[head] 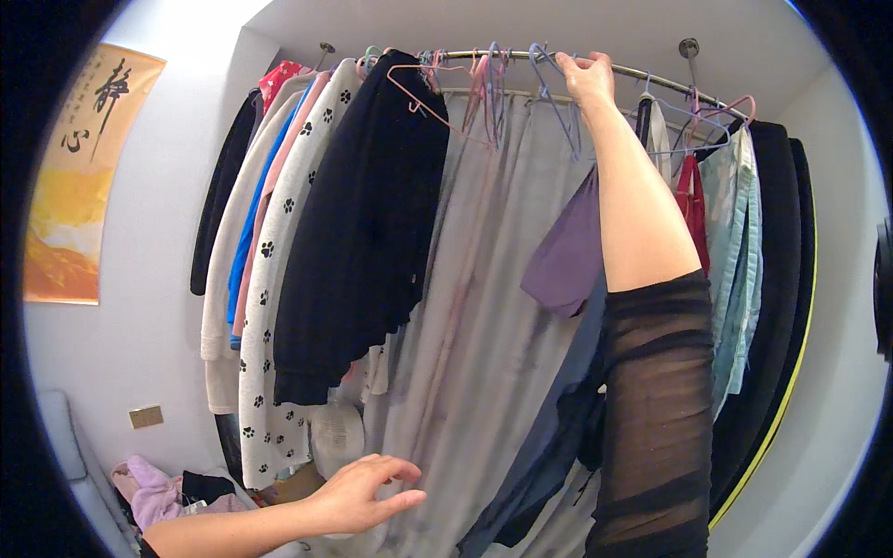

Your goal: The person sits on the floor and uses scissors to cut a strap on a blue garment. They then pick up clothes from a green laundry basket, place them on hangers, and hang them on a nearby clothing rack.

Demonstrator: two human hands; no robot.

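Observation:
My right hand (588,75) is raised to the metal clothes rail (645,75), its fingers curled at a blue hanger (558,104); the exact grip is hard to see. Dark blue trousers (551,411) and a purple garment (566,247) hang beside and behind my right forearm. My left hand (370,492) is low in front of the grey curtain (460,335), fingers apart and holding nothing. Left of centre, a black garment (363,209) hangs next to a white one with paw prints (268,279). Empty pink hangers (483,91) are on the rail between the black garment and my right hand.
More clothes hang at the right, including a light teal garment (739,265), a red one (691,202) and black ones (760,279). A white fan-like object (338,432) stands low behind the left clothes. Folded clothes (153,492) lie at lower left, below a wall scroll (84,174).

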